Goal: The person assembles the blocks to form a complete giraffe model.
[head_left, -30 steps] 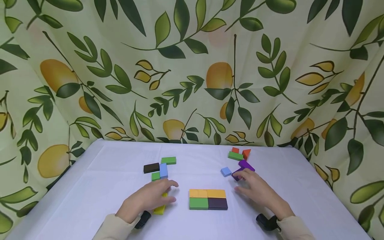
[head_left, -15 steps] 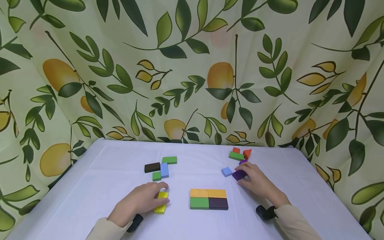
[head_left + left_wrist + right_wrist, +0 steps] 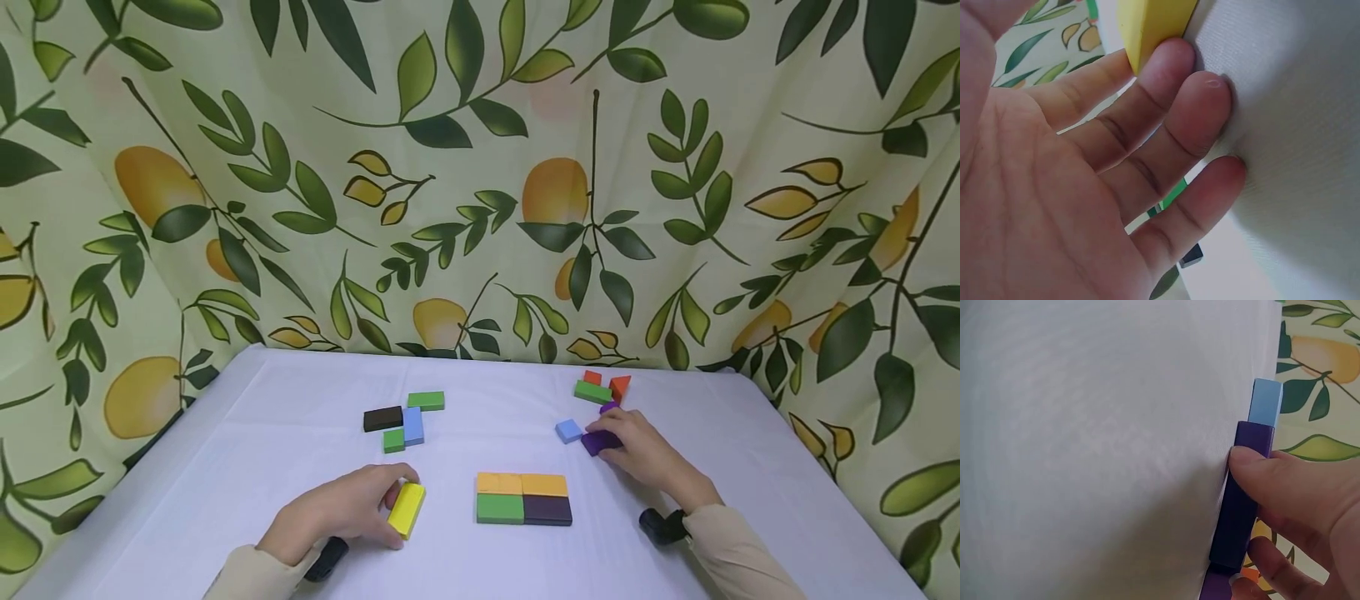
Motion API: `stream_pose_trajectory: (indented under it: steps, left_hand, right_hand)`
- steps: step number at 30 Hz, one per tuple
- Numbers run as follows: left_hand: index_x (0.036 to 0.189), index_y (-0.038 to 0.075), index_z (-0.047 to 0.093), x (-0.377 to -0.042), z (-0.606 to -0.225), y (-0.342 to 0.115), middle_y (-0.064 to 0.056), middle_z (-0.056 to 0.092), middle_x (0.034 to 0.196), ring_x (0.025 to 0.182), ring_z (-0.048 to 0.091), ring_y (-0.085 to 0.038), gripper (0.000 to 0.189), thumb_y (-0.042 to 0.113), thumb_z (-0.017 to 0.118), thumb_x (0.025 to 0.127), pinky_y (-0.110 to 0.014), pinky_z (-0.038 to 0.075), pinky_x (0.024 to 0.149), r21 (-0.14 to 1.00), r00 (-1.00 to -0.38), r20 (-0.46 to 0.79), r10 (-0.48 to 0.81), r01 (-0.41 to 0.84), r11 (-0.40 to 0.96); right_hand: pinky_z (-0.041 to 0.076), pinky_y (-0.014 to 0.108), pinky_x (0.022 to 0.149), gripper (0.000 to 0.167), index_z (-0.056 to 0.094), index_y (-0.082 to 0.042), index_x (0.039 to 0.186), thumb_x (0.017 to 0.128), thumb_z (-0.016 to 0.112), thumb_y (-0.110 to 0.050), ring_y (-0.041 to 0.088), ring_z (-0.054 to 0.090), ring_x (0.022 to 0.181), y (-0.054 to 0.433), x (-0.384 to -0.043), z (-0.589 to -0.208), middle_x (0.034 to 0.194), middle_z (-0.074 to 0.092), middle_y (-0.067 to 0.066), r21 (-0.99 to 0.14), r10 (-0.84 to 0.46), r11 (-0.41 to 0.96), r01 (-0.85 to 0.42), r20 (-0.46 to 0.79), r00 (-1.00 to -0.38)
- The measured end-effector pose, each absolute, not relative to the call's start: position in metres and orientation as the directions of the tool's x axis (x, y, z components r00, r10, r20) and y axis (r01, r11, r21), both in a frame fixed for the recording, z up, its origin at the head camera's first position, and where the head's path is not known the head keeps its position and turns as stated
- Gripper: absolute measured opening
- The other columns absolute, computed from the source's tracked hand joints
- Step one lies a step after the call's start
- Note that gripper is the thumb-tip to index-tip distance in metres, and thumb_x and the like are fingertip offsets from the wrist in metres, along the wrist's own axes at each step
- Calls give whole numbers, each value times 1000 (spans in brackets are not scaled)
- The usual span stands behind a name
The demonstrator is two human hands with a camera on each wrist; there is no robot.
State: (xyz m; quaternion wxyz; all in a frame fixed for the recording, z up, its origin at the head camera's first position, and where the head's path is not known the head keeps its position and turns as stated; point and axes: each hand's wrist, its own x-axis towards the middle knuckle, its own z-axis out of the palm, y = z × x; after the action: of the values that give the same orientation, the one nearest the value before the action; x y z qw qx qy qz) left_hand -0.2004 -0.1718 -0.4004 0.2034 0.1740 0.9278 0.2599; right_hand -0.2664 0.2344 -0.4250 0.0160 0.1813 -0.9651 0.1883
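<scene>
My left hand (image 3: 341,507) has its thumb and a forefinger at the two ends of a yellow block (image 3: 407,510), pinching it. In the left wrist view that block (image 3: 1154,28) shows above the middle fingertips, which lie against the white cloth. On the right, my right hand (image 3: 652,458) grips a dark purple block (image 3: 600,442). The right wrist view has the thumb on the near face of this block (image 3: 1235,506). A light blue block (image 3: 568,431) lies just left of it, and a second purple block (image 3: 609,407) is mostly hidden behind the fingers.
Between the hands two orange blocks (image 3: 522,484), a green block (image 3: 500,509) and a dark block (image 3: 547,510) form a rectangle. Black, blue and green blocks (image 3: 426,402) lie back left. At back right are a green block (image 3: 593,392), a red one and a red-orange triangle (image 3: 620,387).
My left hand moved left and toward me, then took the yellow block, which now lies turned at a slant. My right hand's fingers closed round the purple block.
</scene>
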Motion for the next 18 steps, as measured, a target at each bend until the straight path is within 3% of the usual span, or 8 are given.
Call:
stream_pose_trajectory:
  steps: [8, 18]
  left_hand:
    - [121, 12, 61, -200, -403, -169, 1, 54, 82, 75, 48, -13, 60, 22, 90, 69, -27, 37, 66, 547, -857, -253, 449, 256, 797]
    - [122, 12, 60, -198, -399, -164, 2, 54, 79, 71, 47, -9, 59, 19, 89, 70, -24, 36, 63, 561, -840, -250, 482, 280, 779]
  right_hand:
    - [49, 56, 100, 40, 70, -12, 120, 82, 81, -18, 37, 53, 122, 226, -258, -422, 127, 62, 13, -363, -321, 874, -324, 71, -945]
    - [40, 63, 105, 40, 70, -15, 121, 88, 73, -38, 36, 53, 127, 208, -225, -417, 128, 64, 5, -542, -499, 727, -423, 7, -867]
